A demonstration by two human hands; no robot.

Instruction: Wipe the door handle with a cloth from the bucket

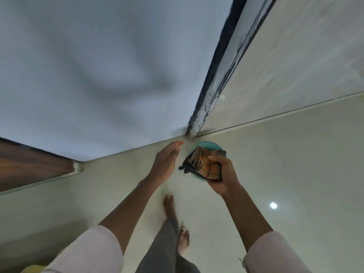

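My right hand [222, 174] grips a folded orange and dark checked cloth [202, 164] just above a teal bucket [206, 145] that stands on the floor at the wall corner. The cloth and hand hide most of the bucket; only its rim shows. My left hand [167, 161] is held flat with fingers straight, to the left of the cloth and not touching it. No door handle is in view.
A grey-white wall [98, 75] fills the upper left. A dark-edged door frame [220, 75] runs up from the corner. A brown wooden door [29, 166] is at the left. The floor [285, 174] is glossy cream tile; my bare feet [183, 237] stand below the hands.
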